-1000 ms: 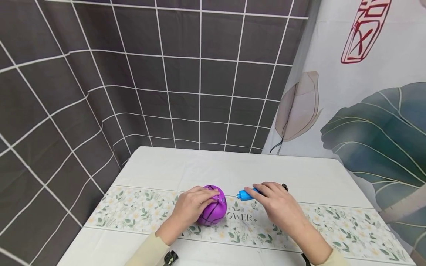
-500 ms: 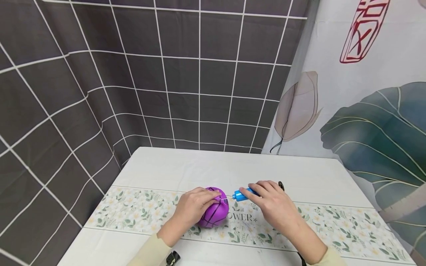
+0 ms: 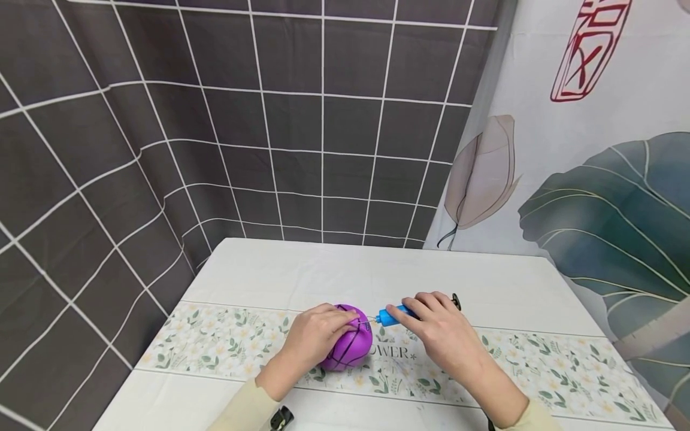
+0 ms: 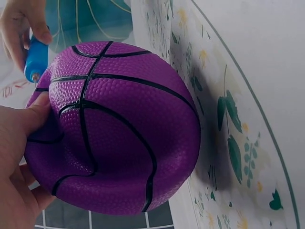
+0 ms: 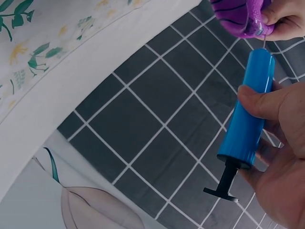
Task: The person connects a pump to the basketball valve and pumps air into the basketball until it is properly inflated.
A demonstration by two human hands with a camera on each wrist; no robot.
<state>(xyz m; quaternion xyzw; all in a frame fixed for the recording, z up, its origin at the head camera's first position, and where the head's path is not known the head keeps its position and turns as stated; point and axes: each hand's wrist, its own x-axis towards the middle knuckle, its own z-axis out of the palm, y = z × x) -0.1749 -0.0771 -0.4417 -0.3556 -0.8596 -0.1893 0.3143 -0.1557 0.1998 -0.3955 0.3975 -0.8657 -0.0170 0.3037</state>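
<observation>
A purple ball [image 4: 119,124] with black basketball lines, dented and partly deflated, rests on the table. My left hand [image 3: 316,335] grips its upper left side, with thumb and fingers pinching the skin in the left wrist view. My right hand [image 3: 444,326] holds a blue hand pump [image 5: 248,109] around its barrel, to the right of the ball. The pump's black T-handle [image 5: 221,191] sticks out at its rear. A thin needle [image 3: 368,321] runs from the pump's nozzle to the ball near my left fingertips; how deep it sits cannot be told.
The white table [image 3: 388,263] carries a printed floral band across its middle. A dark grid-patterned curtain [image 3: 291,131] hangs behind and to the left. On the right is a white cloth [image 3: 539,72] with large leaf prints.
The right hand has brought the pump left, closer to the ball, so the needle overlaps the ball's side. The ball has shifted slightly right and toward me.
</observation>
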